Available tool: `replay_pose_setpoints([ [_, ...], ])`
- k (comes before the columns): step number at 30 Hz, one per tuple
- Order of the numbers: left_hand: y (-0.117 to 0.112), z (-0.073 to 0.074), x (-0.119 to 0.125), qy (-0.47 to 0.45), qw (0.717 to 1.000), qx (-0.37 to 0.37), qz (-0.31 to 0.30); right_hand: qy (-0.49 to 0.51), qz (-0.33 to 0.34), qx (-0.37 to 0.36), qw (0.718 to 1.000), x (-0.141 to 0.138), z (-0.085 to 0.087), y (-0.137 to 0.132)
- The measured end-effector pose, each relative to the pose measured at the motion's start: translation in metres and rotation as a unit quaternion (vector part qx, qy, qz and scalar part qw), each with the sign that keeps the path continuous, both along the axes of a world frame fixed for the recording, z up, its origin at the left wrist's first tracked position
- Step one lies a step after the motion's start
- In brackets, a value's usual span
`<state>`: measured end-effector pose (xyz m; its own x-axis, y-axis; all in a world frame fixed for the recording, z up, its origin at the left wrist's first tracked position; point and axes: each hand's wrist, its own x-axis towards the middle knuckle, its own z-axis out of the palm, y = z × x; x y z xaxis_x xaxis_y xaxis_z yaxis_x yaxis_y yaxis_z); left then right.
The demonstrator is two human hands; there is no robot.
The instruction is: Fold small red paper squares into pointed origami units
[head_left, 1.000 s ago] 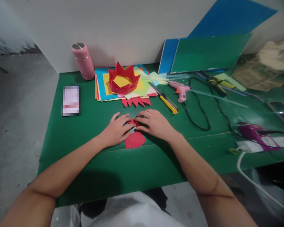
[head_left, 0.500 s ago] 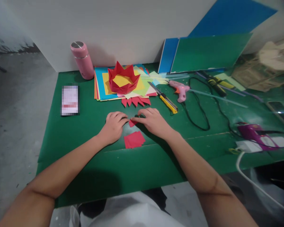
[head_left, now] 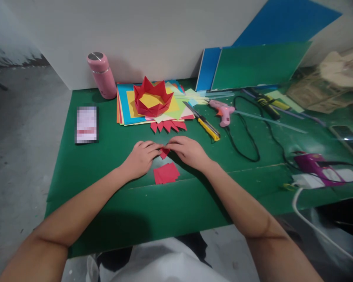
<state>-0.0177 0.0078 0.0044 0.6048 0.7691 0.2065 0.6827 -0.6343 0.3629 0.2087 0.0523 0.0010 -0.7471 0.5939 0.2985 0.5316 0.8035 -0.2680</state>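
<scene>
Fingers of the left hand [head_left: 141,157] and right hand [head_left: 190,152] cover the upper part of the small red piece [head_left: 164,153] they hold at the frame's centre, hiding its full shape. Pixelation masks the rectangular object [head_left: 86,124] at left. The wooden structure [head_left: 314,92], upper right, is blurred; the right edge cuts it off. Both upper arms run out at the bottom corners.

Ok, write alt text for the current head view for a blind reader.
A person's left hand and right hand touch a small red paper piece at a green table, beyond a pile of red squares. Behind, a pointed red paper ring sits on coloured sheets; a yellow cutter and pink glue gun lie to the right.
</scene>
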Motion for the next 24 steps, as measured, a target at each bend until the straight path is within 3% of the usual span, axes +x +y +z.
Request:
replay_pose_setpoints([
  [8, 0.0023, -0.0006, -0.0048, 0.0, 1.0, 0.0, -0.004, 0.039, 0.019, -0.035, 0.998, 0.0011, 0.0058, -0.002],
  [24, 0.0016, 0.0011, -0.0047, -0.002, 0.999, 0.038, -0.021, 0.014, 0.072, 0.026, 0.997, -0.0037, 0.0032, -0.0024],
])
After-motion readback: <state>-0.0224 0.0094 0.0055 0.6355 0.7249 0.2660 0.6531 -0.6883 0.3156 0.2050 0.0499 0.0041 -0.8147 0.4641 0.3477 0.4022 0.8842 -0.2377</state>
